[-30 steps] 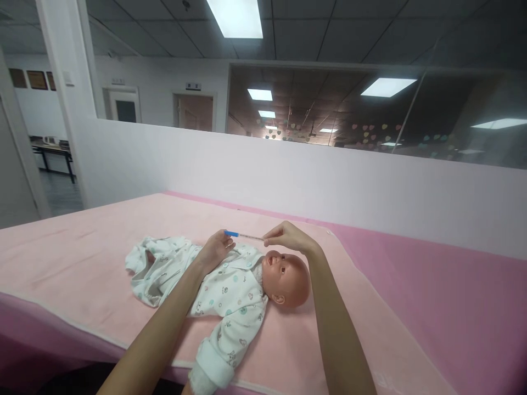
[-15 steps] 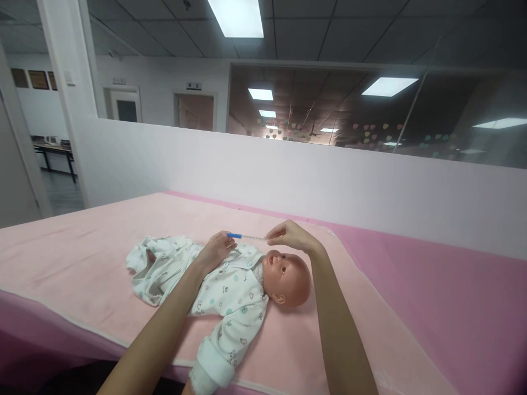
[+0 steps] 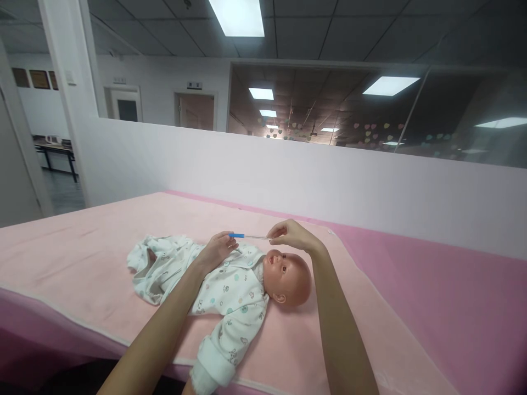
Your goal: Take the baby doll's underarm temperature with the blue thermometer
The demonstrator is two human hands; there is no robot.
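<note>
Above the chest of a baby doll, a thin glass thermometer with a blue end is held level between my two hands. My left hand pinches the blue end, its wrist over the doll's clothed body. At the clear end, the fingers of my right hand are closed in a pinch, just above the doll's face. The doll lies on its back in a white printed outfit, head to the right, mouth open. One sleeve reaches toward the near edge.
A pale pink sheet covers the padded table, over a darker pink surface at the right. Behind it runs a low white wall with a window above. A doorway and a small dark table are at the far left.
The thermometer has turned slightly about its length: its scale marks showed before, and now a plain clear stem shows. Both hands keep nearly the same place.
</note>
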